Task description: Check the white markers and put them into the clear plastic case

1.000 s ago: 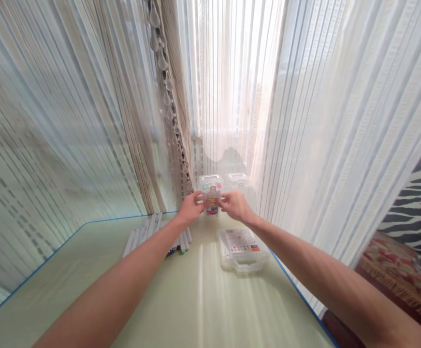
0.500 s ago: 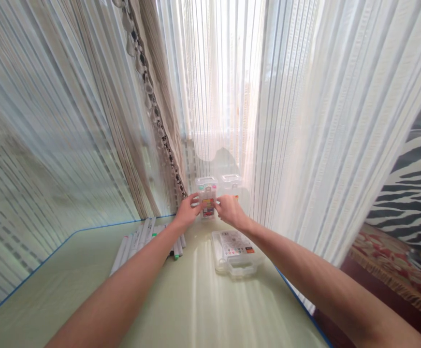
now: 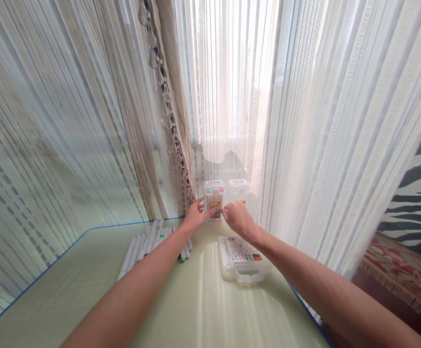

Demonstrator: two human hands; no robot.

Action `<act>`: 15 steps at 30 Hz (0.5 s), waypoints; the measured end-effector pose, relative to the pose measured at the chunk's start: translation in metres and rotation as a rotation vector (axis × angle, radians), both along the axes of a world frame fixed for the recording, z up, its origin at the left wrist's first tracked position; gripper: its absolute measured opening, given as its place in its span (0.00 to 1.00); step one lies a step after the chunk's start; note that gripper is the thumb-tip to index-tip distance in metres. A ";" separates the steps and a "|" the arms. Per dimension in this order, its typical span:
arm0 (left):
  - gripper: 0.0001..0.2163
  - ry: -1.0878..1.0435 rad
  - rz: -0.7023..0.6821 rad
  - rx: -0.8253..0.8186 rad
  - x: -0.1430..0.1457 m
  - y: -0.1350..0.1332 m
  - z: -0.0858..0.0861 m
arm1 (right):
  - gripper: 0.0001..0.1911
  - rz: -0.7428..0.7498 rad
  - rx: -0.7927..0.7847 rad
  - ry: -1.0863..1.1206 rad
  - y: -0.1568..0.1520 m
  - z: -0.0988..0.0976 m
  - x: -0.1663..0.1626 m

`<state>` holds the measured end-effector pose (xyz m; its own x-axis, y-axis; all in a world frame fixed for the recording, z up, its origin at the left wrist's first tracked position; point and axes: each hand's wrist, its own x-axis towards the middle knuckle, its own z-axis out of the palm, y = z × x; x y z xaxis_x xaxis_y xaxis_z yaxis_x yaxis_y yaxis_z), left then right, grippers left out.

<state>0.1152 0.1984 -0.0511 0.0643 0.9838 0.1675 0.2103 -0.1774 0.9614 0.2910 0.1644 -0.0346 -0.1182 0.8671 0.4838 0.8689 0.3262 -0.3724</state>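
Note:
A clear plastic marker case stands upright at the far end of the table, with a green and a pink cap showing inside and a yellow, dark and red label on its front. My left hand holds its left side, thumb across the front and fingers at the edge. At the right edge, my right hand has curled fingers and its thumb against the case; the fingertips are partly hidden. Just behind that hand stands a second clear case, partly covered. A third clear case with a handle lies flat below my right wrist.
Several white markers lie in a row at the left, partly behind my left forearm. The pale green table has a blue edge. Sheer striped curtains hang close behind it, and a beaded tieback hangs down to the left hand.
The view has shifted a little, so everything sits slightly further right and lower. Both hands stay at the upright case, and the right hand's thumb shows more plainly at its edge.

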 end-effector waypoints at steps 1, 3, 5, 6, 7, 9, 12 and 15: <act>0.46 0.027 0.021 -0.014 0.000 -0.003 -0.001 | 0.23 -0.003 0.002 -0.017 -0.005 0.002 0.002; 0.46 0.085 0.054 -0.037 -0.001 -0.010 -0.001 | 0.23 -0.001 0.008 -0.040 -0.020 0.008 0.009; 0.43 0.139 0.061 -0.048 -0.003 -0.022 0.003 | 0.22 0.003 0.010 -0.045 -0.038 0.014 0.020; 0.41 0.165 0.057 -0.050 -0.005 -0.030 0.007 | 0.22 0.006 0.008 -0.039 -0.048 0.016 0.026; 0.38 0.190 0.046 -0.054 -0.008 -0.040 0.011 | 0.22 0.006 0.002 -0.030 -0.058 0.018 0.032; 0.34 0.232 0.025 -0.052 -0.017 -0.060 0.020 | 0.21 0.008 -0.016 -0.012 -0.076 0.021 0.044; 0.28 0.281 -0.012 -0.031 -0.038 -0.092 0.032 | 0.19 -0.007 -0.019 0.009 -0.093 0.023 0.055; 0.19 0.313 -0.044 -0.041 -0.058 -0.114 0.038 | 0.18 -0.027 -0.107 0.061 -0.094 0.027 0.052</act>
